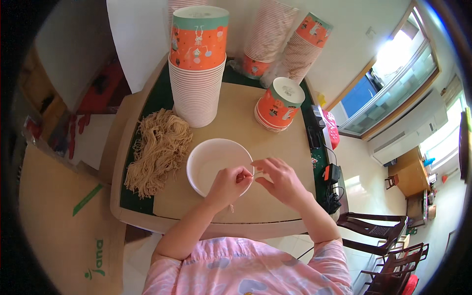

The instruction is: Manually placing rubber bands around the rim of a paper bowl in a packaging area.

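My left hand (230, 184) is closed in a pinch on a thin string at the near right rim of a white paper bucket (209, 160). The bucket's inside faces up and looks plain white. A short beige strand (232, 208) hangs below my left wrist. Close by on the right, my right hand (281, 181) has bent fingers around the string's other part, which runs into them; its fingertips partly hide the hold. Left of the bucket lies a tangled heap of beige strings (160, 150).
A tall stack of orange and green paper buckets (199, 73) stands behind the bucket. A shorter stack (280, 105) is at the right, with wrapped stacks (270, 32) at the back. Black cables and an adapter (332, 173) lie along the table's right edge. A cardboard box (64, 216) is at lower left.
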`<state>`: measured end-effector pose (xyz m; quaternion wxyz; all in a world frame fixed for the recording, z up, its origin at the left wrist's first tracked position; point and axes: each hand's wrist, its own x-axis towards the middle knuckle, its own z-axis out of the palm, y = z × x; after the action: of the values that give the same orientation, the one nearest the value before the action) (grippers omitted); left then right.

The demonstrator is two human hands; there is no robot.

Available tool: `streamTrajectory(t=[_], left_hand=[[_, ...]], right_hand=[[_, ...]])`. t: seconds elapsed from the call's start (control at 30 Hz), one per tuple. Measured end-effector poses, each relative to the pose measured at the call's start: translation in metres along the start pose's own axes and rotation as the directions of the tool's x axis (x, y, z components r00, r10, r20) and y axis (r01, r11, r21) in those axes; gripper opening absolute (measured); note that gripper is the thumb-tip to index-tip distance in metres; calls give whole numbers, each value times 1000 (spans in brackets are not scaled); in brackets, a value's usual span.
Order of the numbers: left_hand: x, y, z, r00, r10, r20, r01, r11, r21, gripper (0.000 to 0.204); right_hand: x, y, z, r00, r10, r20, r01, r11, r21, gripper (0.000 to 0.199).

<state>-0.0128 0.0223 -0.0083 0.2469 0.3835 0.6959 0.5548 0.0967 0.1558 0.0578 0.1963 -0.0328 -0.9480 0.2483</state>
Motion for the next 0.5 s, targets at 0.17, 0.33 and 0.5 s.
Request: streamTrajectory(t=[0.17,0.33,0.5], left_hand=[[-1,2,1,1000,-6,-8,6,997,-74,13],[-2,-1,1,999,30,-21,-31,998,-46,14],[-2,-2,6,999,22,-37,-24,998,-52,15]], right_hand=[[-1,11,5,994,-98,39,100,994,-47,9],[-3,19,0,994,-64,91,68,997,-38,12],[-4,28,-15,916,385,117,-384,923,-32,22]])
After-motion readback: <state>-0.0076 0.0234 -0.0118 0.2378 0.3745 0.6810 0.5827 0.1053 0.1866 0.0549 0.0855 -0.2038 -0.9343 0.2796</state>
